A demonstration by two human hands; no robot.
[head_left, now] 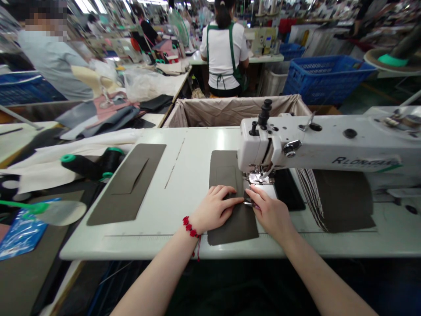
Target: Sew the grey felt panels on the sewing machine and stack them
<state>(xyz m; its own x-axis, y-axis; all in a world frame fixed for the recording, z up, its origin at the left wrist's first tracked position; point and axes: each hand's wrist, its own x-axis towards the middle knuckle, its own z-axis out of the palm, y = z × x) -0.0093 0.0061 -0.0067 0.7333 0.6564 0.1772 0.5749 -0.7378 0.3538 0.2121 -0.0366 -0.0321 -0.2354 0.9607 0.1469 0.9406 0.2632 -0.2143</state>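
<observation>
A dark olive-grey panel (235, 228) lies on the machine bed, its right edge beside the presser foot of the white sewing machine (315, 142). My left hand (215, 208) rests on that panel with its fingers stretched out; a red bracelet circles the wrist. In my closed right hand (271, 215) is a small tool with a shiny metal tip (249, 203), mostly hidden by the fingers. Its tip is at the panel's right edge, close to my left index finger. Another olive-grey panel (144, 169), with a cut flap, lies to the left.
Under the machine arm sits a stack of olive-grey panels (345, 199). Black thread cones (82, 166) and a blue packet (24, 228) lie at left. A cloth-lined bin (210, 112) stands behind the table. Beyond are a blue crate (325, 79) and a person in a green apron (225, 52).
</observation>
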